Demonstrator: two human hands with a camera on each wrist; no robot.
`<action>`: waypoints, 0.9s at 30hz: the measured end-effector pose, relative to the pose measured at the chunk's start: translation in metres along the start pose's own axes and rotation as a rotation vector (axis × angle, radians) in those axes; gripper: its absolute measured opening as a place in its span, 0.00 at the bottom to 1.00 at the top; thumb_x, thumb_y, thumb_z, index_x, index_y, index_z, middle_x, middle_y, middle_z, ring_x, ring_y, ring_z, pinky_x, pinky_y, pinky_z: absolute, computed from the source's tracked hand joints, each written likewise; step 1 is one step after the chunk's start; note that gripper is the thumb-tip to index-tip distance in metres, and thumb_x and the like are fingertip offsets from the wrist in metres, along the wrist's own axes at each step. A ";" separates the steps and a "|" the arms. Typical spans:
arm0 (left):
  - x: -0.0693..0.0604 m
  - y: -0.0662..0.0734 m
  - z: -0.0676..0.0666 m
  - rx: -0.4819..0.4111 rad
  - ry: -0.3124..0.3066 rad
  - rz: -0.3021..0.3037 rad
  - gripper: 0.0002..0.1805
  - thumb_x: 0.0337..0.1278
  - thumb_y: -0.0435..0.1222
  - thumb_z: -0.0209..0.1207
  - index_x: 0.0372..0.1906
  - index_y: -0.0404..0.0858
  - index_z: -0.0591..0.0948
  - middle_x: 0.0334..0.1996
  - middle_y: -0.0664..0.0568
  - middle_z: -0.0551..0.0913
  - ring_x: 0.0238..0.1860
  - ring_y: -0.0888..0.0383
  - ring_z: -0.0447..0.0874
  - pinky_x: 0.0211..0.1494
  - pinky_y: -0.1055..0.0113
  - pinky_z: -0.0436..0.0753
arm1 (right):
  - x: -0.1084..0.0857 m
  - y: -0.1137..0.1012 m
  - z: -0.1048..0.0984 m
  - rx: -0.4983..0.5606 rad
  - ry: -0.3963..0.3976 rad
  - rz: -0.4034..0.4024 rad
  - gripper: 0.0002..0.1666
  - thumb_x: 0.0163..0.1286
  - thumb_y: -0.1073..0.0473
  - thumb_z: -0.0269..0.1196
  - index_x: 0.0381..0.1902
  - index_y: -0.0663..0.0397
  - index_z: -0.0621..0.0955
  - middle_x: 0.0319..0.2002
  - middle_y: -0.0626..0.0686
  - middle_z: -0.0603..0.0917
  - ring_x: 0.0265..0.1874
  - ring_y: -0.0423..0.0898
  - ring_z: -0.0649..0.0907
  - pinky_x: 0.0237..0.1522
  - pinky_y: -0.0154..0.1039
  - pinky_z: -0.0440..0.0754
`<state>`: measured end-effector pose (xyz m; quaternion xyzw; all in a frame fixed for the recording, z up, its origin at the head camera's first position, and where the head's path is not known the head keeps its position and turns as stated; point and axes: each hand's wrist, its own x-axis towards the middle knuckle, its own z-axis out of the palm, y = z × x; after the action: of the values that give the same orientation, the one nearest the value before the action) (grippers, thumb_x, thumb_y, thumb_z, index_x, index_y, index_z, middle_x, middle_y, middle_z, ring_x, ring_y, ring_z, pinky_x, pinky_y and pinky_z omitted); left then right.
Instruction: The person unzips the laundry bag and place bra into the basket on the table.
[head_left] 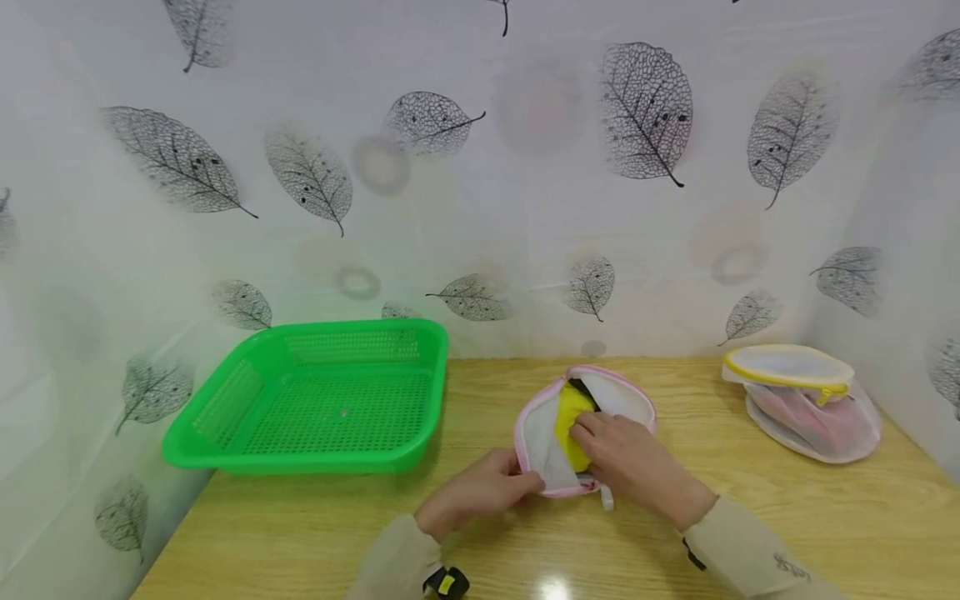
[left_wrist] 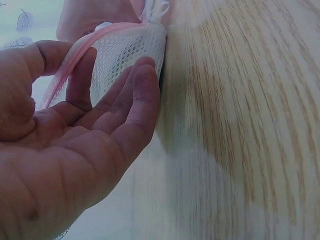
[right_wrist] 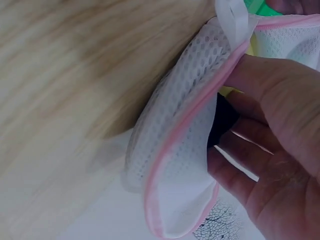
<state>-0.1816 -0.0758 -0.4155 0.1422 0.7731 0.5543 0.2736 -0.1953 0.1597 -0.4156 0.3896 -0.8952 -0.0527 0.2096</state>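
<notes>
A white mesh laundry bag [head_left: 538,437] with a pink zipper edge lies spread open on the table in the head view. My left hand [head_left: 483,486] pinches its pink rim between thumb and forefinger, plain in the left wrist view; the other fingers lie along the mesh [left_wrist: 122,52]. Inside the bag is a soft-looking yellow item [head_left: 572,417] with a black part [right_wrist: 223,119]; its kind cannot be told. My right hand [head_left: 633,462] reaches into the opening, fingers bent and holding the yellow item. Its fingertips are partly hidden. A white strap [right_wrist: 233,22] hangs at the zipper's end.
To the left stands a green perforated plastic basket [head_left: 431,408]. On the right lies another mesh bag [head_left: 866,421] with a yellow zipper and something pinkish inside. Leaf-patterned sheeting [head_left: 540,225] encloses the wooden table [head_left: 712,467] at the back and sides.
</notes>
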 end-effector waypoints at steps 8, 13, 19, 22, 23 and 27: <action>0.001 0.000 -0.002 -0.001 0.014 0.006 0.09 0.66 0.35 0.58 0.44 0.36 0.84 0.33 0.56 0.82 0.35 0.60 0.77 0.41 0.69 0.78 | 0.006 0.001 -0.001 0.105 -0.055 0.000 0.19 0.49 0.62 0.78 0.34 0.51 0.78 0.28 0.45 0.81 0.25 0.40 0.78 0.30 0.38 0.76; 0.001 -0.001 -0.002 0.118 0.093 0.014 0.09 0.63 0.38 0.59 0.41 0.38 0.85 0.31 0.53 0.83 0.32 0.60 0.76 0.36 0.68 0.77 | 0.003 0.005 0.006 0.205 -0.024 0.013 0.15 0.51 0.68 0.74 0.31 0.51 0.79 0.25 0.45 0.80 0.22 0.39 0.76 0.29 0.36 0.77; 0.001 0.000 -0.002 0.309 0.224 0.007 0.08 0.59 0.40 0.59 0.33 0.40 0.83 0.25 0.54 0.81 0.26 0.60 0.74 0.30 0.68 0.74 | -0.004 0.023 0.005 0.511 -0.004 0.135 0.13 0.55 0.69 0.69 0.40 0.55 0.86 0.34 0.46 0.89 0.29 0.33 0.78 0.34 0.32 0.80; 0.001 -0.001 -0.004 0.333 0.242 -0.005 0.08 0.59 0.41 0.59 0.29 0.41 0.81 0.21 0.56 0.77 0.23 0.61 0.72 0.26 0.68 0.72 | -0.011 0.032 0.005 0.662 0.042 0.165 0.17 0.56 0.71 0.67 0.44 0.56 0.87 0.36 0.47 0.89 0.29 0.31 0.76 0.31 0.30 0.78; 0.001 -0.001 -0.004 0.337 0.246 -0.008 0.08 0.59 0.41 0.60 0.27 0.42 0.80 0.20 0.56 0.76 0.22 0.61 0.71 0.25 0.69 0.71 | -0.013 0.034 0.005 0.703 0.049 0.186 0.17 0.57 0.71 0.67 0.45 0.56 0.87 0.37 0.48 0.89 0.29 0.31 0.76 0.31 0.30 0.78; 0.001 -0.003 -0.005 0.377 0.273 -0.006 0.10 0.57 0.40 0.60 0.22 0.43 0.77 0.17 0.58 0.73 0.19 0.62 0.68 0.22 0.69 0.68 | -0.022 0.042 0.001 0.883 0.018 0.347 0.17 0.62 0.69 0.66 0.49 0.58 0.86 0.43 0.53 0.90 0.36 0.35 0.84 0.37 0.31 0.83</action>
<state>-0.1855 -0.0801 -0.4176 0.1123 0.8932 0.4134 0.1365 -0.2106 0.2046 -0.4126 0.2866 -0.8821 0.3720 0.0375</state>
